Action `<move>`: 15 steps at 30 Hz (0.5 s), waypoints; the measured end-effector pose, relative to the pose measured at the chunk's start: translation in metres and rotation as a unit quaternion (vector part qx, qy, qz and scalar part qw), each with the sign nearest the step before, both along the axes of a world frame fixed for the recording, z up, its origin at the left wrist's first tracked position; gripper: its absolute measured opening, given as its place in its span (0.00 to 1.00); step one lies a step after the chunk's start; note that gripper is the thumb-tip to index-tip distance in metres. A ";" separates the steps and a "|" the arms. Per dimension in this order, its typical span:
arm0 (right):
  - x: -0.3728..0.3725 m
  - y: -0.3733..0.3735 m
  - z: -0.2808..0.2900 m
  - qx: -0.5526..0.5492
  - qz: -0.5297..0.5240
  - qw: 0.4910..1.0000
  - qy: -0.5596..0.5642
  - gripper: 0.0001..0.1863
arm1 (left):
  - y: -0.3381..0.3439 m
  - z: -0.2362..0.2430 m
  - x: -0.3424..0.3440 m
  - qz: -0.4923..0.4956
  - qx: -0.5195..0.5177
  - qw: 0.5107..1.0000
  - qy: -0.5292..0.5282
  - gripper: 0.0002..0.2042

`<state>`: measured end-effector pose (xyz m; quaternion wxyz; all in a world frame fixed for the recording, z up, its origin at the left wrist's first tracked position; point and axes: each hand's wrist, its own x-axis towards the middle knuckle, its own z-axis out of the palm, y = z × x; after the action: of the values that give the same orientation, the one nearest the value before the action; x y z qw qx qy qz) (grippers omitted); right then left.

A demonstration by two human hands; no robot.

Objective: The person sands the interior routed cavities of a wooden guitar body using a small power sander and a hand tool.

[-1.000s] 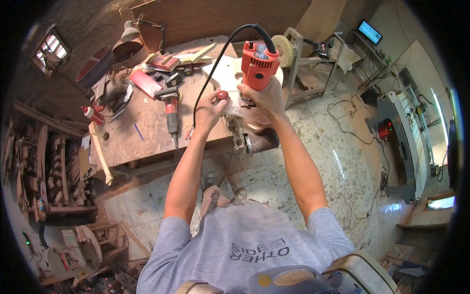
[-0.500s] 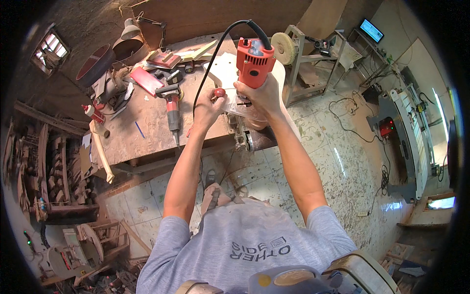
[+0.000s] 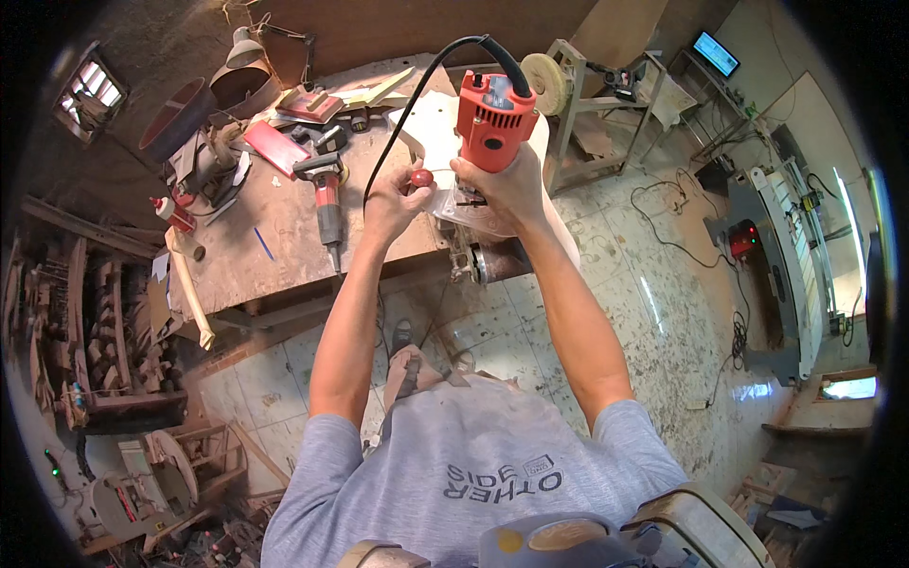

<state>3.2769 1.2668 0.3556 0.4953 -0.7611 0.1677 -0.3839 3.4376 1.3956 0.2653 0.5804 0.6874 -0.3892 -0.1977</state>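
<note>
My right hand (image 3: 502,189) is wrapped round the lower body of a red trim router (image 3: 492,118), which has a black cord rising from its top. My left hand (image 3: 393,199) grips the red ball knob (image 3: 422,177) at the left of the router's clear base plate (image 3: 473,213). The plate rests on a pale, shaped board (image 3: 431,128) at the bench's right end; the cutter is too small to make out. Below the board is a cylindrical metal fitting (image 3: 497,265). An angle grinder (image 3: 327,204) lies on the bench (image 3: 237,275) left of my left hand.
The bench holds a red flat block (image 3: 275,142), scraps and a glue bottle (image 3: 173,213). Right of it stand a wooden stand (image 3: 559,76) with a round pad, a screen (image 3: 715,52), a machine (image 3: 786,284) and loose cables. A wood rack (image 3: 95,331) is at left.
The router, held in both my hands, has shifted a little left and back over the board, exposing more of the board's right side. The whole view has also shifted slightly.
</note>
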 end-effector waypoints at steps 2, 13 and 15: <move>-0.003 0.002 0.000 -0.009 -0.010 1.000 -0.002 0.18 | -0.001 -0.002 0.001 -0.008 0.009 1.000 0.013 0.21; -0.010 0.008 0.007 0.012 -0.013 0.999 0.028 0.21 | 0.003 0.012 -0.005 -0.008 0.035 0.999 0.013 0.24; -0.010 0.008 0.006 0.006 -0.015 1.000 0.026 0.21 | 0.004 0.012 -0.005 -0.012 0.028 0.999 0.016 0.24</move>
<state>3.2668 1.2746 0.3615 0.4892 -0.7654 0.1939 -0.3704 3.4321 1.3998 0.2776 0.5647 0.6951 -0.3831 -0.2262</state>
